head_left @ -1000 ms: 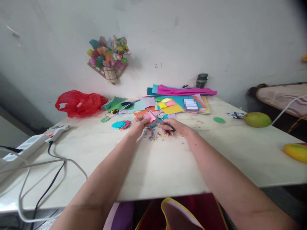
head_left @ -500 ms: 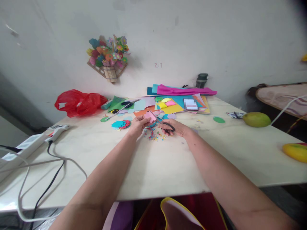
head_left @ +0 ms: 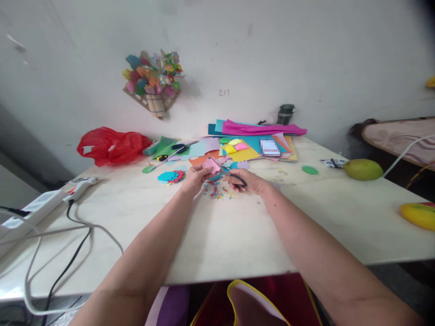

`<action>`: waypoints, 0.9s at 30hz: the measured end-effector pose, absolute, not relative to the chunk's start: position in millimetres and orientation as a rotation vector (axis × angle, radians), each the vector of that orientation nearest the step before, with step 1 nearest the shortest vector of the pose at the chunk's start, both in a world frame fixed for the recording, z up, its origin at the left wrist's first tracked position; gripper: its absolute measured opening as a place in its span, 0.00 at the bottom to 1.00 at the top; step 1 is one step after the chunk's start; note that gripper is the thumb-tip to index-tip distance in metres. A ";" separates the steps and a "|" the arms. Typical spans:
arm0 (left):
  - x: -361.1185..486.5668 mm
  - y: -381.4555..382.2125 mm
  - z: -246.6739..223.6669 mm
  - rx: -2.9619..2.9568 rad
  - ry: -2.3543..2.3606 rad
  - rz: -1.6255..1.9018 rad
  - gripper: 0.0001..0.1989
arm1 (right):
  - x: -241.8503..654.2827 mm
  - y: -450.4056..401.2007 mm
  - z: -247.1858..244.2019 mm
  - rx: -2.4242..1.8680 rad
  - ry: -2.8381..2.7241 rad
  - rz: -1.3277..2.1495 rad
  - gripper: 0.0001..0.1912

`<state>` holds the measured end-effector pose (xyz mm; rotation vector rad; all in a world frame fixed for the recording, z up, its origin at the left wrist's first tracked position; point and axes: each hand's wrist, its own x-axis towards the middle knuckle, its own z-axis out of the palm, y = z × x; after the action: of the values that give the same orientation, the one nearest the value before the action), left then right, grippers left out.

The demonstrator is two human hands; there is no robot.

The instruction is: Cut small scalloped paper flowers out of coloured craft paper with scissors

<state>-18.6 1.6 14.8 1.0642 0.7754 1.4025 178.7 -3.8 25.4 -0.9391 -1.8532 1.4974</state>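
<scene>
Pink paper (head_left: 211, 166) held to the scissors (head_left: 239, 176), cut shapes close by

Two bare arms reach forward over a pale counter (head_left: 231, 244). The left hand (head_left: 194, 179) is closed in a pinch, thumb against fingers, on the lower left edge of the pink paper, which is held up in the middle of the counter and has a wavy outline. The right hand (head_left: 250, 181) is curled around the black handles of the scissors. Their blades point up and to the left and meet the right side of the pink paper; how far apart the blades are is too small to tell.

Some cutting looks done. To the left of the left hand lie a blue scalloped shape (head_left: 167, 176) and a red shape (head_left: 180, 175), overlapping. Just beyond the right hand are a pale purple shape (head_left: 243, 165) and some blue ones. A green disc (head_left: 310, 170) lies apart, to the right. Tiny coloured scraps (head_left: 217, 192) are scattered below and between the hands.

The pink paper seems part-worked: its visible edge is already wavy, but the blades are on it, so I judge it unfinished. Farther back, a yellow sheet (head_left: 246, 155) and other large sheets look mostly uncut. A second pair of scissors (head_left: 180, 148) rests among them, untouched.
</scene>
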 end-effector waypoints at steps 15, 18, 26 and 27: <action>-20.6 2.4 13.6 1.053 0.750 1.391 0.11 | 177.8 0.7 19.8 -0.921 -1.799 1.517 0.16; -20.1 1.4 14.5 1.052 0.737 1.383 0.11 | 177.5 3.6 16.7 -0.925 -1.777 1.533 0.16; -21.5 1.2 15.0 1.082 0.772 1.277 0.10 | 179.0 6.7 14.4 -0.918 -1.756 1.502 0.16; -21.9 0.9 15.8 1.080 0.781 1.267 0.11 | 178.5 6.0 15.1 -0.919 -1.758 1.497 0.16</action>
<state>-21.9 0.9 15.8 1.0803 0.7805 1.2666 178.5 6.0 15.1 -0.9187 -1.7583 1.4967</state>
